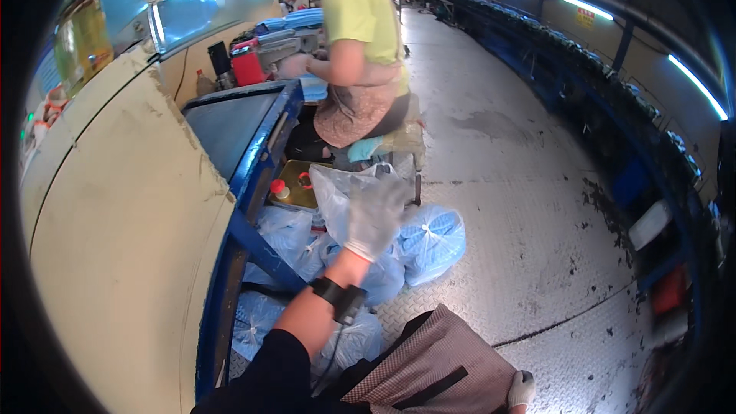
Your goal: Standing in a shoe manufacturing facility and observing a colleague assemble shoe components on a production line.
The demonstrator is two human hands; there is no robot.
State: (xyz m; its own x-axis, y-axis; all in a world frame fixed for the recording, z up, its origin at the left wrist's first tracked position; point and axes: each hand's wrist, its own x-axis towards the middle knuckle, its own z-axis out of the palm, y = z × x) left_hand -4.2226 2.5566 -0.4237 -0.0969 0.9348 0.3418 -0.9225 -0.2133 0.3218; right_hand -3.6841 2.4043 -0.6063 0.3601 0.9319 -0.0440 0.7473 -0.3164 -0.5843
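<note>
My left hand [377,215], in a pale glove and blurred by motion, reaches out over several tied plastic bags with blue contents. Its fingers look spread, with nothing seen in them. A clear bag [331,193] lies just beside and behind it, and a full blue bag [433,241] sits to its right. A black band [336,297] with a small box is strapped on my left wrist. My right hand [521,389], also gloved, is low at the edge of a brown checked cloth [445,360] spread over my lap; its fingers are mostly hidden.
A co-worker [366,38] in a yellow top and apron sits ahead at a blue-framed bench [264,134]. A yellow tin [303,198] with a red cap stands below it. A cream panel [115,238] rises on my left. A long blue rack [552,77] runs along the right.
</note>
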